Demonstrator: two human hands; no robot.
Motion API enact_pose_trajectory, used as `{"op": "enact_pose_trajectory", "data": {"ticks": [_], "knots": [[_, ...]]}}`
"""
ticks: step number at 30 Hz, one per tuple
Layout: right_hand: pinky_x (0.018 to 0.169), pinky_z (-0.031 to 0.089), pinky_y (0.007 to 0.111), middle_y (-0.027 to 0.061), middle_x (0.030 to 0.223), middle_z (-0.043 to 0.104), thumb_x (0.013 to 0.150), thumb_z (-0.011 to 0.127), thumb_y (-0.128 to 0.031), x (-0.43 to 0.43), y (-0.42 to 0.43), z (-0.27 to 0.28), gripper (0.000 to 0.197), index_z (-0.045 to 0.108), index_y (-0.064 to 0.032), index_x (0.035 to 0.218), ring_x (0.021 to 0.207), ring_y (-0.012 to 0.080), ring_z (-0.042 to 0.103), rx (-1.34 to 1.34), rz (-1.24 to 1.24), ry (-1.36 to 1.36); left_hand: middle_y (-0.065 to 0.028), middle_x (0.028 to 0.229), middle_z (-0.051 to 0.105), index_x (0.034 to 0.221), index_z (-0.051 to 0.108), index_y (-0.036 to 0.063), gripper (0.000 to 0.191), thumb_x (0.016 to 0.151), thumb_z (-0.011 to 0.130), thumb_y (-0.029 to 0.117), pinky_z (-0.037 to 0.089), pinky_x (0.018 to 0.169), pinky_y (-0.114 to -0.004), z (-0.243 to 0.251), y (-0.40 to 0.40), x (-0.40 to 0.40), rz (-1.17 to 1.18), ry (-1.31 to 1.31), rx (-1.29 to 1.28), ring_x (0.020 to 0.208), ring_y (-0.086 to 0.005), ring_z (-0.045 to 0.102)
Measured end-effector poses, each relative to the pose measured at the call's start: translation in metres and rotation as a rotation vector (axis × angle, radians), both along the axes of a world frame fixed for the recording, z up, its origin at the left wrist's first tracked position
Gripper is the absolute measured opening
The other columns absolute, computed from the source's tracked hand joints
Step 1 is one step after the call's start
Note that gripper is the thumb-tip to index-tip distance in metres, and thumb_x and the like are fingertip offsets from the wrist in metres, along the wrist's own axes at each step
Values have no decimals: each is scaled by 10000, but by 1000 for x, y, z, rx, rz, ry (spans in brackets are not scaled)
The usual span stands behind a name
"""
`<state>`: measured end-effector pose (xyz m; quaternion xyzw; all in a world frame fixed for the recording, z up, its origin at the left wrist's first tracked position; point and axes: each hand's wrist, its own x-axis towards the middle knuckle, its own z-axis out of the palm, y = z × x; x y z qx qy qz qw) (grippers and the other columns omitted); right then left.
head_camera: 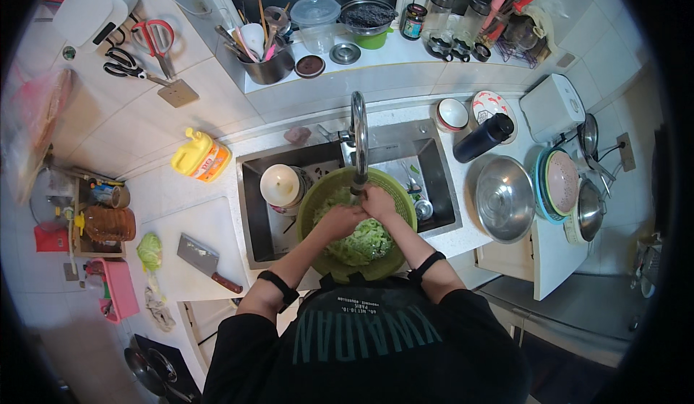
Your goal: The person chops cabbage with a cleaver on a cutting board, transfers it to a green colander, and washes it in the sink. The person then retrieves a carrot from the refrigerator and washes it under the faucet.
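Note:
A green plastic colander [400, 263] with chopped leafy greens [358, 245] rests over the sink. Above the greens, beneath the faucet's spout, my left hand [342, 222] and my right hand [378, 202] meet at the fingers. Neither hand's fingertips show clearly, so what lies between them cannot be told. The curved metal faucet [358, 133] comes down right by my right hand. In the left basin stands a stack of bowls [280, 185]; utensils and a small metal item [423, 209] lie in the right basin.
To the left, a cleaver [199, 253] lies on a white cutting board [209, 217], near a piece of cabbage [149, 251] and a yellow detergent jug [201, 155]. On the right stand a large steel bowl [503, 200], a dark bottle [483, 138] and stacked colanders [561, 181].

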<state>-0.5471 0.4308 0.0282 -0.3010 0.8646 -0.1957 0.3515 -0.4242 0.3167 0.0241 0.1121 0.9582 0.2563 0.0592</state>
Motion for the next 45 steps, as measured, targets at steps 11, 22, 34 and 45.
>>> {"op": "enact_pose_trajectory", "data": {"ticks": [11, 22, 34, 45], "knots": [[1023, 307, 566, 181, 1279, 493, 855, 501, -446, 61, -30, -40, 523, 495, -146, 1284, 1202, 394, 450, 27, 120, 231, -231, 1434, 285, 1430, 265, 112, 556, 954, 439, 342, 316, 1018, -497, -83, -8, 9, 1254, -385, 577, 1228, -434, 370], [942, 416, 510, 155, 1306, 431, 782, 645, -381, 51, 66, 48, 475, 587, -112, 1168, 1180, 391, 456, 89, 420, 239, -206, 1118, 581, 1226, 569, 38, 501, 865, 565, 385, 474, 814, -368, -54, 2, 72, 771, -520, 604, 1015, -277, 585], [974, 399, 368, 228, 1210, 494, 693, 746, -133, 57, 39, -41, 849, 273, -110, 1398, 1151, 319, 475, -232, -554, -385, -149, 1173, 532, 1293, 425, 80, 497, 863, 583, 274, 493, 820, -460, -3, 13, 25, 1028, -880, 1490, 1061, -309, 562], [1011, 385, 427, 141, 1395, 402, 866, 576, -402, 33, 34, 39, 627, 373, -152, 1403, 1260, 320, 415, 79, 48, 230, -162, 1163, 573, 1298, 480, 87, 480, 907, 521, 363, 468, 849, -485, 47, 11, 20, 706, -364, -243, 1019, -352, 584]]}}
